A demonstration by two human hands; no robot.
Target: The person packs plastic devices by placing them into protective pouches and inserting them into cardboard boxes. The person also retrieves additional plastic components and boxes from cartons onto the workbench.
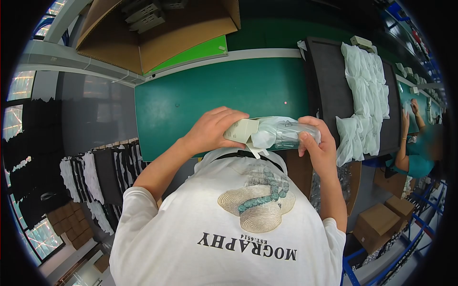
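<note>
My left hand (215, 127) is wrapped round a small pale carton (241, 131), whose near end is open with a flap hanging down. My right hand (318, 144) grips the far end of a bagged item (290, 133) in clear plastic film. A whitish wrapped part of it meets the carton's open end. How deep it sits inside, and what the item is, I cannot tell. Both hands are just above the near edge of the green workbench (214, 90).
On the right, a dark tray (327, 86) carries rows of white bagged items (365, 90). A large cardboard box (176, 45) with pale cartons stands at the back left. A co-worker (412, 152) sits at another bench, far right. Brown boxes (379, 226) are stacked below.
</note>
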